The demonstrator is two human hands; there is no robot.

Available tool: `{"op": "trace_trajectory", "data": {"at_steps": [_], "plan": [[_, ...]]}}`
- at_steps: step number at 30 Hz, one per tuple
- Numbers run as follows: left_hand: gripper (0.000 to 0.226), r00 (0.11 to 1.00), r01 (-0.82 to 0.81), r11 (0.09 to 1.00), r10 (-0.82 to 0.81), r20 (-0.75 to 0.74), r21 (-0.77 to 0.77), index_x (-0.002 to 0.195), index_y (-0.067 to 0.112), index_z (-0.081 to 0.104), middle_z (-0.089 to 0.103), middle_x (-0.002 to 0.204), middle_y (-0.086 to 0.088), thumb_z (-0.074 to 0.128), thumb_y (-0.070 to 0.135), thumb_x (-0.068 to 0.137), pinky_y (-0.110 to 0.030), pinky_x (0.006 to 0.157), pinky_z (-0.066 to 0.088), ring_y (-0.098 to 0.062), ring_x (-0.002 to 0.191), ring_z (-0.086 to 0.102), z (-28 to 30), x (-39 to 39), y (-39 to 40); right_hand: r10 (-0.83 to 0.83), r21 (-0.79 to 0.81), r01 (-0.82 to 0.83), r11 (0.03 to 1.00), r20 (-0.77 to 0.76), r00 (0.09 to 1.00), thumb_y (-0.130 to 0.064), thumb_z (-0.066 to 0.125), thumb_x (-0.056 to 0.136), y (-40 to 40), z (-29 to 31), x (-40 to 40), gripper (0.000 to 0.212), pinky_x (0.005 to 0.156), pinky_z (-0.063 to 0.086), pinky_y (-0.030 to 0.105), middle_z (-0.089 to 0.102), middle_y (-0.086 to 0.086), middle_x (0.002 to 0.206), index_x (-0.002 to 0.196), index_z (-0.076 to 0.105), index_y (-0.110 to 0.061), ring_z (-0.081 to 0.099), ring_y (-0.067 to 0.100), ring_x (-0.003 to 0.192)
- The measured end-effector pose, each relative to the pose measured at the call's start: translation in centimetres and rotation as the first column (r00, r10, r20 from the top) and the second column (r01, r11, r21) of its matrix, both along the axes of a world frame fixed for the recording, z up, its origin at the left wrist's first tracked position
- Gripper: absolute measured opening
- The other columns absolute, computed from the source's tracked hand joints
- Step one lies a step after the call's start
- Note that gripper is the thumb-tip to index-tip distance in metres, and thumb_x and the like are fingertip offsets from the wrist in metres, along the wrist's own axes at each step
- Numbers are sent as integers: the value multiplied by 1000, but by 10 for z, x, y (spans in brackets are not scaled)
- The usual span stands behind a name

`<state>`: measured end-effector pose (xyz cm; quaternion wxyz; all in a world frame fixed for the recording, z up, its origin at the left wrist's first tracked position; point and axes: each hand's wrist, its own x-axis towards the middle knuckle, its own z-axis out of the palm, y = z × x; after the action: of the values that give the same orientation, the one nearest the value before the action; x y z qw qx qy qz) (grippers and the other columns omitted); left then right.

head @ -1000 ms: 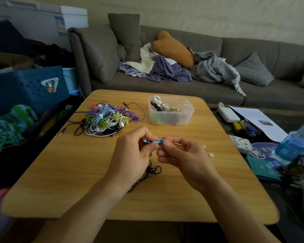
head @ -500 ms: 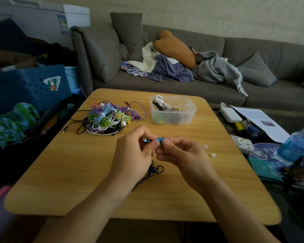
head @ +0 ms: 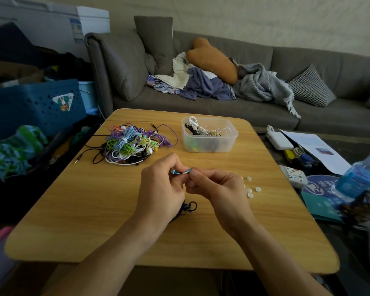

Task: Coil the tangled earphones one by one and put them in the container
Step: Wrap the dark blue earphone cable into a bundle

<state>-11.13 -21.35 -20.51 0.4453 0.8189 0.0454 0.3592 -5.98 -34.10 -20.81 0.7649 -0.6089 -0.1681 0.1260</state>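
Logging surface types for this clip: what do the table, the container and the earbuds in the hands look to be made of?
Table: wood or wood-look laminate, matte; light grain lines run across it.
Container: translucent frosted plastic; the cables inside show dimly through its wall.
Earbuds: glossy blue shells, metal or coated plastic, too small to tell. Left hand and right hand pinch them.

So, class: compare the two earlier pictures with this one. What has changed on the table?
Almost nothing. The left hand and right hand still pinch the blue earbuds between them, dark cord trailing below. The tangled pile and container have not moved; only the camera shifted slightly.
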Motion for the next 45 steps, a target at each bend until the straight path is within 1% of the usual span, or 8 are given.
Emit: {"op": "trace_trajectory", "data": {"at_steps": [7, 16, 20, 25, 31, 36, 41, 45], "plan": [[25, 995, -59, 987, 46, 90, 152, 73, 9, 56, 60, 74, 2, 68, -13, 75, -32, 55, 48, -16, 68, 60, 3, 2, -5, -63, -61, 73, 995, 146, 987, -10, 71, 87, -3, 1, -4, 11, 67, 53, 25, 75, 10, 81, 91, 76, -1, 65, 15, 67], [22, 992, -111, 985, 101, 79, 131, 74, 10, 59, 64, 75, 2, 70, -9, 76, -33, 54, 50, -14, 67, 61, 3, 3, -7, -230, -41, 243, 969, 202, 952, -10, 76, 84, 11, -1, -11, 5, 68, 60, 32, 77, 2, 78, 83, 79, -13, 72, 18, 68], [21, 990, -124, 982, 112, 84, 146, 75, 10, 59, 63, 74, 2, 71, -8, 76, -36, 54, 50, -15, 66, 60, 2, 4, -7, -268, -49, 286, 957, 234, 935, -9, 77, 84, 13, -1, -13, 4, 64, 55, 23, 76, -1, 74, 82, 78, -12, 72, 15, 68], [22, 986, -146, 976, 130, 108, 158, 73, 10, 60, 58, 68, 5, 71, -9, 74, -25, 50, 40, -12, 58, 52, 3, 4, -8, -324, -102, 368, 924, 301, 897, -12, 77, 83, 16, -1, -13, 4, 66, 56, 24, 75, -5, 71, 80, 78, -13, 72, 11, 68], [23, 984, -123, 977, 97, 148, 175, 85, 12, 73, 66, 76, 4, 71, -8, 75, -35, 56, 51, -14, 67, 61, 2, 6, -3, -359, -97, 414, 905, 349, 866, -16, 77, 84, 21, -4, -16, 3, 69, 58, 28, 75, -9, 73, 81, 78, -15, 72, 8, 71], [19, 987, -92, 993, 82, 136, 71, 87, 12, 75, 68, 74, 2, 72, -4, 77, -36, 58, 54, -16, 68, 66, 1, 7, -1, -322, -86, 381, 920, 387, 864, -20, 70, 91, 22, -3, -18, 12, 73, 57, 30, 76, -8, 77, 84, 78, -14, 73, 8, 78], [13, 993, -40, 991, 54, 106, -126, 87, 9, 75, 70, 72, -2, 73, -2, 81, -16, 55, 50, -11, 60, 66, 6, 6, -2, -279, -76, 373, 925, 532, 800, -21, 59, 97, 20, -1, -18, 25, 76, 55, 35, 74, -7, 84, 84, 78, -14, 71, 15, 88], [15, 997, 21, 973, -3, 79, -230, 83, 10, 69, 70, 73, -3, 70, -5, 83, -26, 57, 55, -15, 59, 67, 4, 8, -2, -235, -38, 270, 962, 386, 892, -25, 57, 96, 18, 2, -15, 27, 78, 57, 41, 74, 0, 82, 84, 79, -15, 71, 19, 84]]}}
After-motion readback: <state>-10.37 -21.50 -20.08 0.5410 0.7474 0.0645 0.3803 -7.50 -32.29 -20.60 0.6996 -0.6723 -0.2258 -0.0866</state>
